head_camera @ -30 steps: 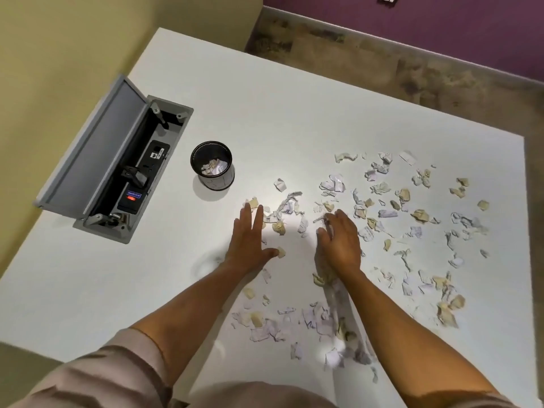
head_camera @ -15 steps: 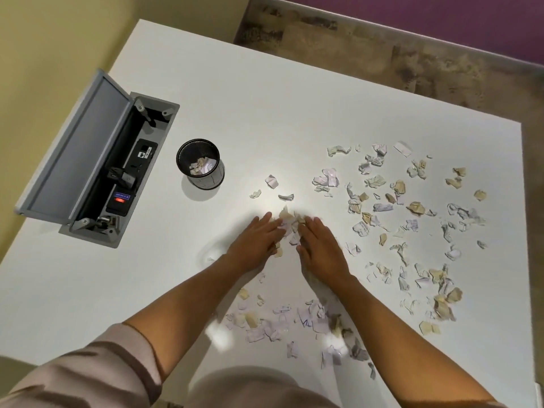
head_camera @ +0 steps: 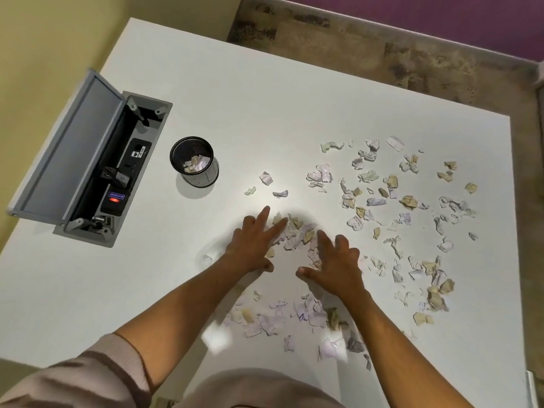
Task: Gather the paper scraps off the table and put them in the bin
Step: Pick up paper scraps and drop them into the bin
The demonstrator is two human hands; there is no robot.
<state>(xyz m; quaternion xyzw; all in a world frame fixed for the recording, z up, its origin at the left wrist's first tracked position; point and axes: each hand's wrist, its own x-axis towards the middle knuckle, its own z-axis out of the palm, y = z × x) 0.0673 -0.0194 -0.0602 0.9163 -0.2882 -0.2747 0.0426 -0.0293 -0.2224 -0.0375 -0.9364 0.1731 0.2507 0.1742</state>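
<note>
Two flat hands, my left hand [head_camera: 253,245] and right hand [head_camera: 335,260], bracket a small heap of paper scraps [head_camera: 297,234] on the table [head_camera: 265,98], fingers straight and spread, gripping nothing. Scraps look light, crumpled and easily scattered, so I'd scoop from both sides underneath. More lie beneath my forearms, partly hidden. The bin [head_camera: 195,161] stands near, to the left.

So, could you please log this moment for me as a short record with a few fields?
left hand: left hand flat on the table, fingers straight, against a small pile of scraps
right hand: right hand flat, fingers spread, on the pile's other side
bin: black mesh bin upright, a few scraps inside
loose scraps: many scattered scraps to the right, more near the forearms
table: white table, open cable hatch at left
</note>
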